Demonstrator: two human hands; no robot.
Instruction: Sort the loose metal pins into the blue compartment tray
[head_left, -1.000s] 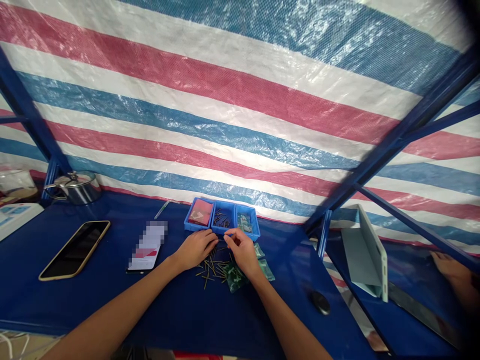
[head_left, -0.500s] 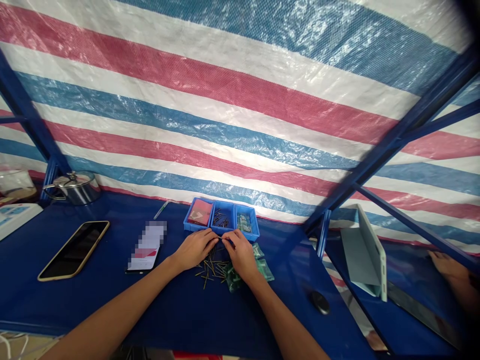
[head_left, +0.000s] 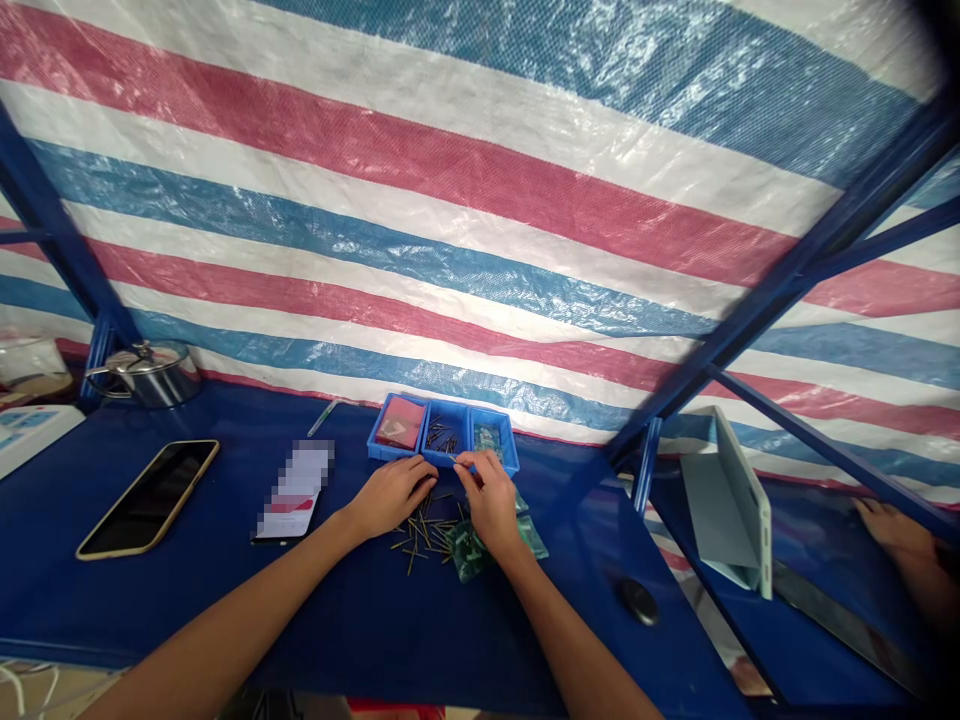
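By blue bins [head_left: 437, 460], the right hand [head_left: 487, 500] pinches an indistinct sliver [head_left: 453, 459]; the left hand [head_left: 388, 496] has an unclear grip; the smartphone screen [head_left: 294, 492] is pixelated.

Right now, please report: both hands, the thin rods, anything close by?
Left hand beside loose thin rods. Right hand near blue bins. Both grips unclear. Green packet beside the rods.

At the top of the frame I see a sheet [head_left: 450, 190] with red, white and blue stripes. Lower middle, the boxes [head_left: 388, 453] are bright blue, the packets [head_left: 468, 562] green.
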